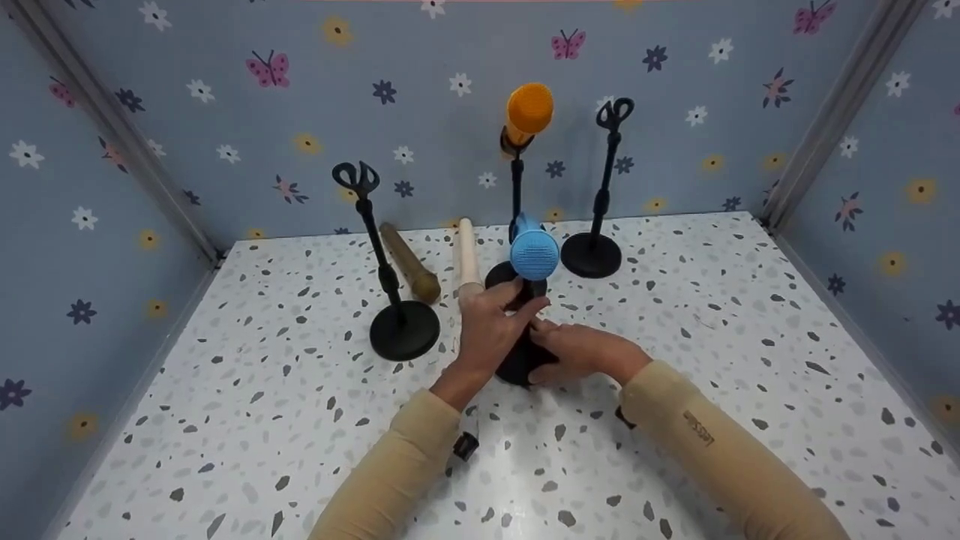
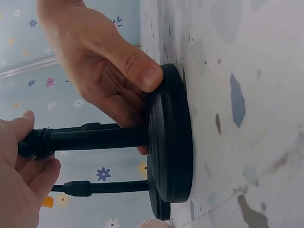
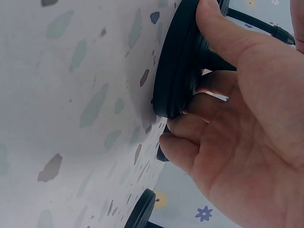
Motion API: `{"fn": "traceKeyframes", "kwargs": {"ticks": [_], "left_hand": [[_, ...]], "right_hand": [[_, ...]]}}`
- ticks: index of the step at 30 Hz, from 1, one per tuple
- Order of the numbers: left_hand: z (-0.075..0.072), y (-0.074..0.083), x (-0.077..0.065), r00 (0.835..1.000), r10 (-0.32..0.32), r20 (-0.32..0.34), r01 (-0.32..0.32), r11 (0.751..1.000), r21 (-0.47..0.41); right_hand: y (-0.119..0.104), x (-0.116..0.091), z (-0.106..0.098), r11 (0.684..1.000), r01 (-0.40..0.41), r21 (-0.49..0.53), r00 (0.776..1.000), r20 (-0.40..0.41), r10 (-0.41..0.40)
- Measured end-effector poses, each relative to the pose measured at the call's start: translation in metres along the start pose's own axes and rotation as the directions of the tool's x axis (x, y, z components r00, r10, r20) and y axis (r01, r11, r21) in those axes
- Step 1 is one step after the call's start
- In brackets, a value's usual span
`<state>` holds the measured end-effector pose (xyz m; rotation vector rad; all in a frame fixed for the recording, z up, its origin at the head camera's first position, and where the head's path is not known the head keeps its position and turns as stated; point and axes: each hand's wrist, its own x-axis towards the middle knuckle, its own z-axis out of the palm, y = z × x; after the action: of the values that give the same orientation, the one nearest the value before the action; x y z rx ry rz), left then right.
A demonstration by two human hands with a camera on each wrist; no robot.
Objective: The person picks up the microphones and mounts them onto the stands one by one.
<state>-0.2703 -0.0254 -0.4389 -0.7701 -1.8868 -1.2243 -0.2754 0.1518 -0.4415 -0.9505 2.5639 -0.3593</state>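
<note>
A light blue microphone (image 1: pixel 534 255) sits at the top of the nearest black stand. My left hand (image 1: pixel 489 326) grips that stand's pole (image 2: pixel 95 139), thumb and fingers curled about its collar. Lower down, my right hand (image 1: pixel 581 351) holds the round black base (image 2: pixel 173 137). Its thumb lies over the base's upper face in the left wrist view, and some of its fingers reach round the rim in the right wrist view. The base stands at or just above the tabletop; I cannot tell which. In the head view, both hands hide most of the pole.
Behind stands another black stand bearing an orange microphone (image 1: pixel 531 109). Stands without microphones are at left (image 1: pixel 405 331) and right (image 1: pixel 592 255). A brown microphone (image 1: pixel 409 262) and a cream microphone (image 1: pixel 467 255) lie on the speckled table (image 1: pixel 262 420). Patterned walls (image 1: pixel 420 135) border it.
</note>
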Motion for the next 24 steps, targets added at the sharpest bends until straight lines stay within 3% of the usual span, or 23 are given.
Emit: {"fn": "traceKeyframes", "kwargs": {"ticks": [4,12,19,24], "left_hand": [[0.0,0.002,0.0,1.0,-0.013,0.005,0.013,1.0,-0.003],[-0.003,-0.001,-0.002,0.998,-0.041,0.037,0.045,0.995,-0.094],[-0.013,-0.001,-0.001,0.98,-0.104,0.169,0.133,0.976,-0.17],[-0.02,-0.004,0.004,0.963,-0.061,0.262,0.135,0.952,-0.274]], "right_hand": [[0.0,0.0,0.0,1.0,0.012,0.003,1.0,-0.01,-0.012],[-0.001,-0.002,-0.001,1.0,0.021,0.006,1.0,-0.012,-0.021],[-0.003,-0.003,-0.001,1.0,0.008,0.005,1.0,0.002,-0.008],[-0.002,-0.001,0.0,1.0,0.002,-0.008,1.0,0.004,-0.002]]}}
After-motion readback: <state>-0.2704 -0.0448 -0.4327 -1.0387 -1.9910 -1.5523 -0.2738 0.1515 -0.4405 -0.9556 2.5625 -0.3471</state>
